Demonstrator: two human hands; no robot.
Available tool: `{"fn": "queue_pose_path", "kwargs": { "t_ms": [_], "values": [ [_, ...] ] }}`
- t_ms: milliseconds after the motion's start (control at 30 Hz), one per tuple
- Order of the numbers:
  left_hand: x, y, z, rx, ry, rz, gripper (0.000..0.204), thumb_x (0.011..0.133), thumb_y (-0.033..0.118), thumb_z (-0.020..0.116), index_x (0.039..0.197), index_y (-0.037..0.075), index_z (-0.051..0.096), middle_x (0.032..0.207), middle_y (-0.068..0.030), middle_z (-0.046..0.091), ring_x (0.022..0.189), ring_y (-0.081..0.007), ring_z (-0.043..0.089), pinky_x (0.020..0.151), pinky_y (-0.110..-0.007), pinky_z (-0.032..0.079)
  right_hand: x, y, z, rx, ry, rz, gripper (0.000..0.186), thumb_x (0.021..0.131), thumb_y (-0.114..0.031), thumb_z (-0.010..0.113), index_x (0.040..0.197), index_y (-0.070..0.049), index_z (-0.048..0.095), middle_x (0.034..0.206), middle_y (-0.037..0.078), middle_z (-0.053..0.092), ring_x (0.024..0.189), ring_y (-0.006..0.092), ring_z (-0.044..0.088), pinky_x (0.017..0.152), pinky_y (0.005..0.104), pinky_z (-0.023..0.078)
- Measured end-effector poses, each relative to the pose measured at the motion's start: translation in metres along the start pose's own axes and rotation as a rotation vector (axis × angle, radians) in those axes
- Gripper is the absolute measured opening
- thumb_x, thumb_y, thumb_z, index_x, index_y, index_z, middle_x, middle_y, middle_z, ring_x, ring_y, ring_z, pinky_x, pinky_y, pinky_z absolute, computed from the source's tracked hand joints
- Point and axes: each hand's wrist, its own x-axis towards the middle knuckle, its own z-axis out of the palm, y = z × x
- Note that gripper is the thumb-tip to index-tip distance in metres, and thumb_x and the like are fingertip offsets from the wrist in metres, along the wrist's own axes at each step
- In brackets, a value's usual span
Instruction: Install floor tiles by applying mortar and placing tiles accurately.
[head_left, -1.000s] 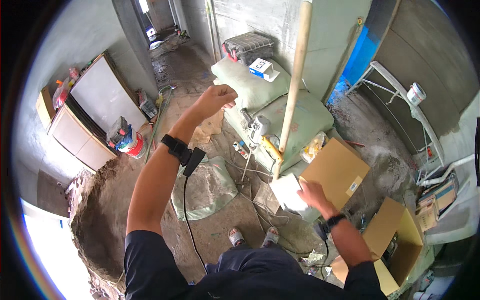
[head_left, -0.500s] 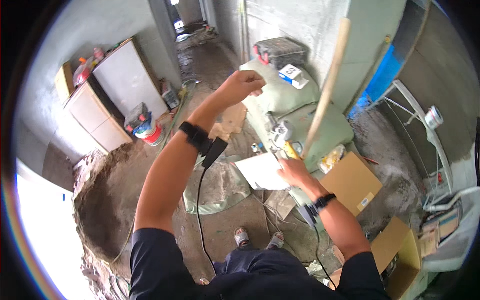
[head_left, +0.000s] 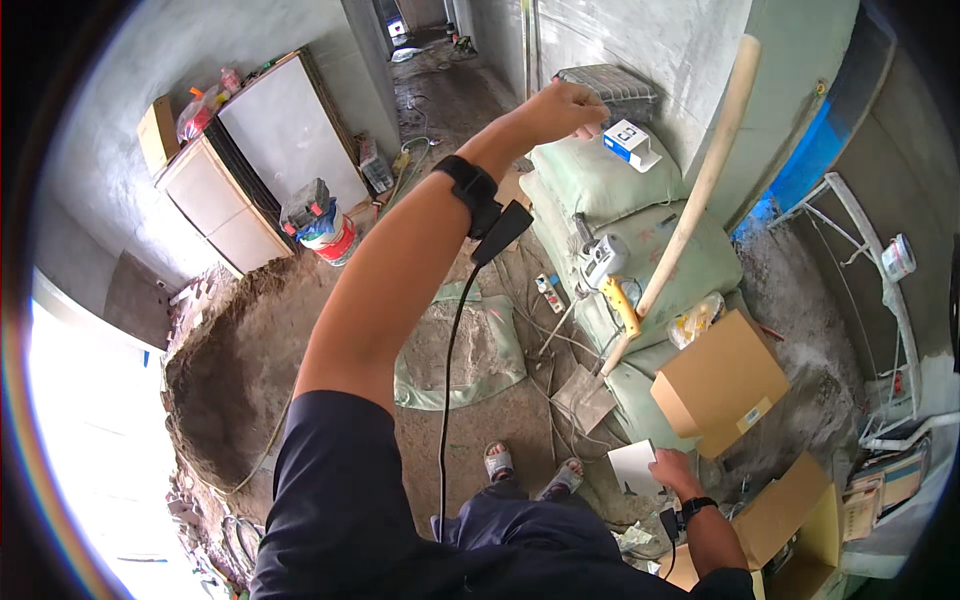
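Observation:
My left hand (head_left: 570, 110) reaches far forward, its fingers loosely bent downward and nothing visible in them. It overlaps the view of a grey-black tool case (head_left: 622, 92), and I cannot tell if it touches it. Beside the hand, a small blue-and-white carton (head_left: 630, 145) sits on a stuffed pale green sack (head_left: 605, 185). Low on the right, my right hand (head_left: 677, 470) is closed on the edge of a flat white paper sheet or booklet (head_left: 632, 467) with a dark mark. An opened cardboard box (head_left: 730, 375) lies just beyond that hand.
On the sacks rests a grey-and-yellow power tool (head_left: 615, 285), with a long wooden pole (head_left: 700, 170) leaning beside it. Cables and a power strip (head_left: 549, 293) lie on the floor. Another open carton (head_left: 800, 510) stands at the lower right. Left are a sand heap (head_left: 230, 400) and a red-banded bucket (head_left: 335, 245).
My left hand has moved forward and right toward the tool case and small carton. My right hand has drawn back toward me and right with the white sheet, uncovering the power tool.

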Motion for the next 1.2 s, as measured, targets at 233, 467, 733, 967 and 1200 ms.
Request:
{"fn": "queue_pose_path", "kwargs": {
  "t_ms": [233, 467, 733, 967, 1200],
  "values": [
    [0.01, 0.006, 0.027, -0.031, -0.019, 0.054, 0.029, 0.092, 0.029, 0.061, 0.1, 0.002, 0.065, 0.086, -0.0056, 0.068, 0.08, -0.0136, 0.064, 0.073, -0.028, 0.051, -0.004, -0.029, -0.029, 0.109, 0.072, 0.069, 0.03, 0.082, -0.029, 0.057, 0.092, -0.001, 0.062, 0.091, 0.022, 0.067, 0.089, 0.0394, 0.064, 0.079, 0.0504, 0.049],
    [-0.011, 0.024, 0.029, -0.01, 0.011, 0.046, 0.028, 0.088, 0.026, 0.064, 0.096, 0.0, 0.066, 0.086, -0.0083, 0.069, 0.081, -0.0165, 0.066, 0.073, -0.03, 0.052, 0.022, -0.038, -0.019, 0.15, 0.23, -0.032, 0.031, 0.081, -0.031, 0.059, 0.085, -0.001, 0.059, 0.082, 0.023, 0.065, 0.082, 0.0409, 0.063, 0.075, 0.0512, 0.049],
    [-0.041, 0.02, 0.016, -0.038, 0.027, 0.009, 0.03, 0.089, 0.028, 0.063, 0.098, 0.0, 0.067, 0.087, -0.0085, 0.069, 0.081, -0.0165, 0.066, 0.074, -0.03, 0.052, 0.021, -0.04, -0.015, 0.112, 0.2, -0.013, 0.028, 0.081, -0.029, 0.059, 0.087, -0.001, 0.061, 0.082, 0.023, 0.066, 0.082, 0.0406, 0.064, 0.075, 0.0507, 0.05],
    [-0.069, -0.01, 0.008, -0.002, 0.028, -0.039, 0.031, 0.09, 0.03, 0.063, 0.1, 0.0, 0.067, 0.085, -0.0089, 0.069, 0.08, -0.0159, 0.066, 0.076, -0.03, 0.052, 0.005, -0.019, 0.001, 0.13, 0.149, 0.065, 0.032, 0.078, -0.03, 0.059, 0.086, 0.001, 0.061, 0.088, 0.025, 0.065, 0.086, 0.0427, 0.062, 0.077, 0.0529, 0.048],
    [-0.093, -0.031, 0.005, 0.069, 0.026, -0.057, 0.033, 0.09, 0.03, 0.062, 0.101, 0.0, 0.067, 0.084, -0.0094, 0.07, 0.079, -0.0168, 0.067, 0.075, -0.031, 0.052, -0.007, 0.004, 0.026, 0.099, 0.056, 0.154, 0.032, 0.081, -0.032, 0.057, 0.09, -0.001, 0.06, 0.092, 0.024, 0.065, 0.089, 0.0416, 0.062, 0.079, 0.0522, 0.048]
  ]
}}
